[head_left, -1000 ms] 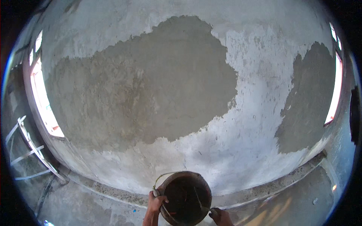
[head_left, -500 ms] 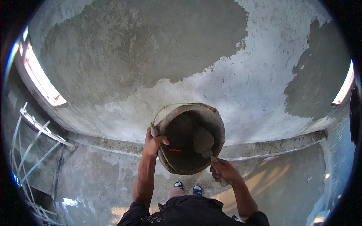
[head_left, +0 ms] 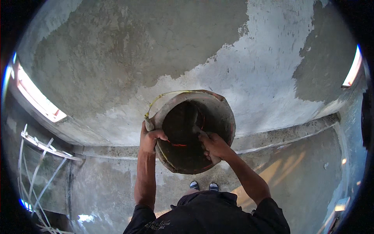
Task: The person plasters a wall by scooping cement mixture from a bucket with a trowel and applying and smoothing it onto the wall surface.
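A cement-crusted bucket (head_left: 224, 117) is held up in front of me, its mouth facing me and its inside dark. My left hand (head_left: 149, 139) is closed on the bucket's left rim, thumb over the edge, beside the end of the yellowish wire handle (head_left: 163, 94). In my closed right hand (head_left: 216, 146) is a trowel (head_left: 214, 159), gripped by its handle. The hand reaches into the bucket's mouth from the lower right. The trowel's blade points down into the bucket, dim and seen nearly edge-on. How much mortar lies inside is too dark to tell.
Ahead stands a wall (head_left: 269, 70) with grey plaster patches (head_left: 175, 43) over a paler coat. A ledge (head_left: 288, 130) runs along its foot above the concrete floor (head_left: 288, 167). Pale strips form a frame (head_left: 43, 144) at left. Bright window openings (head_left: 37, 93) flank the wall.
My right hand has moved left and up, bringing the trowel deeper into the bucket. The blade, earlier seen broad and flat, has turned nearly edge-on. The bucket sits slightly higher in view.
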The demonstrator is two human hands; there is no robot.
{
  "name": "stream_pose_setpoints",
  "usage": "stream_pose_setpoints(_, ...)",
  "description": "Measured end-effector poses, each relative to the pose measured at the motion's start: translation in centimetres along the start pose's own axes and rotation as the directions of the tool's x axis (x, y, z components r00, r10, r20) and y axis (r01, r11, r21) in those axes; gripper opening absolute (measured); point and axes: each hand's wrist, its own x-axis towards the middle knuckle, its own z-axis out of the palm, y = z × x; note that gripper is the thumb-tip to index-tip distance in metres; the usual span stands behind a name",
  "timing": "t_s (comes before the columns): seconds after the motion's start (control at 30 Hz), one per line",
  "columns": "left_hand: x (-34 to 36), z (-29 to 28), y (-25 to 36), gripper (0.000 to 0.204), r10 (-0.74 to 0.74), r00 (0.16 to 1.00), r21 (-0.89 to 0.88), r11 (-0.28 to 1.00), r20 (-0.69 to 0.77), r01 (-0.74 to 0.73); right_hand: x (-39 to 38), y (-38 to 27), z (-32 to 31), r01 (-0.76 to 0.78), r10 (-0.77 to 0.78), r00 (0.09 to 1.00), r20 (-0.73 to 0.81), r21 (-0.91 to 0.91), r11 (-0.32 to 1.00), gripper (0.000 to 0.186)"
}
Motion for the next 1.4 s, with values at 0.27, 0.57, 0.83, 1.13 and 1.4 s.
stream_pose_setpoints(0.27,1.0,0.3,1.8,0.06,-0.022,0.997,0.061,0.998,0.08,0.017,2.3,0.4,2.6,0.333,-0.35,0.936,-0.025,-0.246,0.91,0.026)
stream_pose_setpoints(0.57,3.3,-2.0,2.0,0.057,-0.043,0.996,0.077,0.996,0.073,0.038,4.3,-0.5,2.6,0.221,-0.18,0.972,0.148,-0.338,0.915,0.037)
stream_pose_setpoints(0.83,5.1,-3.5,3.1,0.049,-0.106,0.982,0.172,0.982,0.158,0.079,4.5,-1.2,2.2,0.261,-0.166,0.95,0.265,-0.382,0.887,0.04)
stream_pose_setpoints(1.13,6.0,-3.6,2.8,0.048,-0.106,0.976,0.203,0.977,0.19,0.066,6.0,0.1,3.0,0.007,0.025,0.964,0.264,-0.119,0.993,0.042)
stream_pose_setpoints(1.4,7.0,-3.9,3.1,0.046,-0.113,0.972,0.205,0.976,0.205,0.07,4.9,-0.7,2.9,-0.008,0.021,0.926,0.376,-0.034,0.999,0.037)
